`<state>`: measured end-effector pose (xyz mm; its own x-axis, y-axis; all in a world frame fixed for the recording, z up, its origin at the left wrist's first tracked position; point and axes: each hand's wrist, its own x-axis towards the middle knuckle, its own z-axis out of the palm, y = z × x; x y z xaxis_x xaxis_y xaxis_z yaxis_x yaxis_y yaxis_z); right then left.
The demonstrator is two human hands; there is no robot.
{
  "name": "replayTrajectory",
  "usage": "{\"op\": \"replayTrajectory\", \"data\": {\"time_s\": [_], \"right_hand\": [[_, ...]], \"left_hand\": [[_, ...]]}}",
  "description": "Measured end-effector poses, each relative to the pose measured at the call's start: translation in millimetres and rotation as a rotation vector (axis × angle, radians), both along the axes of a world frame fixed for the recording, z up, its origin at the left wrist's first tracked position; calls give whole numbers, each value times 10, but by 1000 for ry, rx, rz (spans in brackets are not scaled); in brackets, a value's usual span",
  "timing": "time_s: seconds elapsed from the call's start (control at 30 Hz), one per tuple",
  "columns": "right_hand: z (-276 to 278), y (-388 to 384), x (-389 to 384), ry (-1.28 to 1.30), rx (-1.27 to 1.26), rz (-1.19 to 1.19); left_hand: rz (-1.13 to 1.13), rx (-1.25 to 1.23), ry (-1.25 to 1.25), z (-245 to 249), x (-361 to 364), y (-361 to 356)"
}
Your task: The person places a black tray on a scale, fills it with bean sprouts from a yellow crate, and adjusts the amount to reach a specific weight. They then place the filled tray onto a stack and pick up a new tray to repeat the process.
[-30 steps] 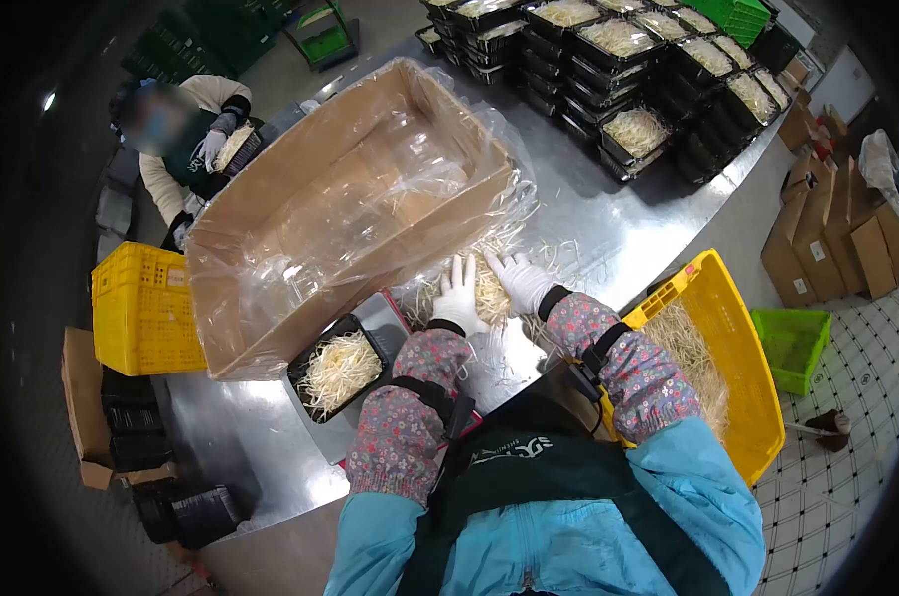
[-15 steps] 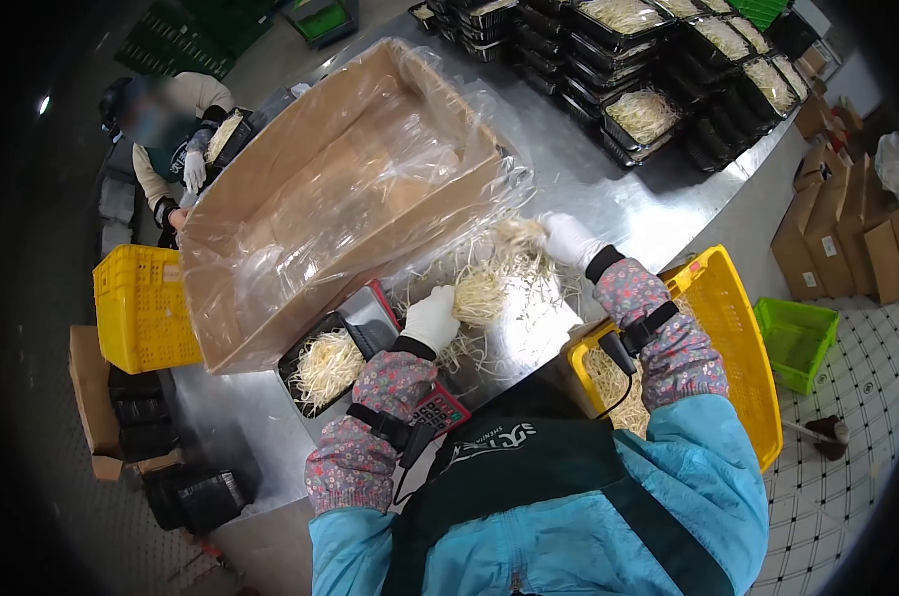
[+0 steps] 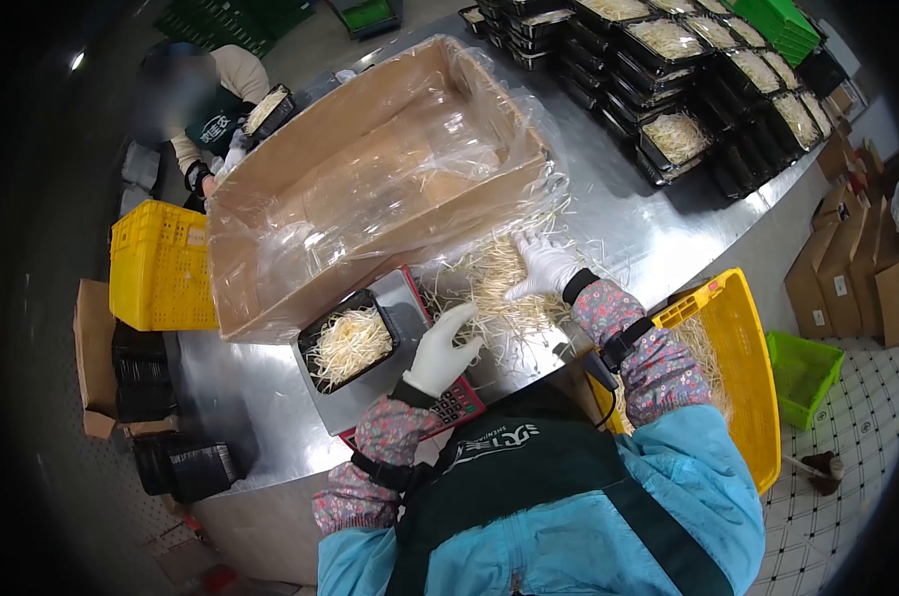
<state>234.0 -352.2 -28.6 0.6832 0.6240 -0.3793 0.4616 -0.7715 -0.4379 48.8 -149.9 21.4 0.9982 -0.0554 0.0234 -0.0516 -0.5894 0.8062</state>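
Observation:
My left hand point(image 3: 443, 352), in a white glove, is open with fingers curved and a gap at the thumb. It hovers by the left edge of a loose pile of bean sprouts point(image 3: 504, 288) on the metal table. Also gloved, my right hand point(image 3: 546, 266) rests on the pile's right side, its fingers spread. Left of my left hand, a black tray point(image 3: 390, 333) filled with bean sprouts sits on a red-edged scale point(image 3: 456, 404) with a keypad. The scale's far side is partly hidden by the tray.
A plastic-lined cardboard box point(image 3: 300, 288) stands beyond the scale. Stacks of filled black trays point(image 3: 658, 174) occupy the table's far right. A yellow basket point(image 3: 757, 397) with sprouts is at my right. Across the table, a co-worker point(image 3: 221, 109) is near another filled tray point(image 3: 268, 111).
My left hand has let go of a clump of sprouts and drawn back toward the scale. My right hand has opened, spreading over the pile. The camera view has shifted.

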Motion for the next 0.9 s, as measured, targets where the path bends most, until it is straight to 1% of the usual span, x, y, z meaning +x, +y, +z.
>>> {"op": "replayTrajectory", "data": {"time_s": [0.1,0.13,0.17,0.2,0.23,0.33,0.37,0.43,0.47,0.5,0.57,0.6,0.63,0.67,0.7,0.77,0.8,0.83,0.87,0.9], "right_hand": [[64,205,-356,-147,-179,99],[-20,223,-434,-216,-166,89],[-127,224,-473,-296,-123,48],[-165,222,-463,-284,-63,-7],[-203,212,-446,-271,-3,-61],[-325,168,-351,-269,132,-72],[-326,162,-342,-287,167,-105],[-180,185,-394,-320,239,-165],[-74,199,-426,-247,284,-210],[-111,207,-445,-228,421,-234],[-114,243,-451,-205,259,-183],[-134,233,-450,-227,264,-162],[-42,295,-465,-253,266,-141],[59,329,-457,-173,246,-199],[202,396,-470,-158,355,-179],[471,526,-469,-125,571,-148],[718,637,-520,-32,617,-150],[957,761,-572,-71,644,-71],[1180,888,-634,-109,669,6],[1365,1018,-713,-146,691,83]], "left_hand": [[69,-142,98,349,-441,75],[99,-170,93,430,-586,127],[127,-200,86,487,-729,193],[164,-177,57,516,-869,286],[233,-214,49,550,-984,358],[446,-289,3,604,-1256,631],[502,-250,-5,664,-1309,722],[591,-115,-128,671,-1384,961],[643,-63,-230,574,-1395,1108],[657,22,-256,649,-1375,1211],[665,103,-364,471,-1320,1505],[656,178,-384,424,-1274,1609],[646,250,-405,364,-1198,1680],[639,323,-403,277,-1128,1751],[646,337,-366,186,-1068,1784],[532,516,-218,187,-991,1716],[494,541,-199,173,-989,1666],[455,564,-180,156,-994,1611],[457,543,-215,139,-999,1565],[492,428,-248,79,-995,1566]]}}
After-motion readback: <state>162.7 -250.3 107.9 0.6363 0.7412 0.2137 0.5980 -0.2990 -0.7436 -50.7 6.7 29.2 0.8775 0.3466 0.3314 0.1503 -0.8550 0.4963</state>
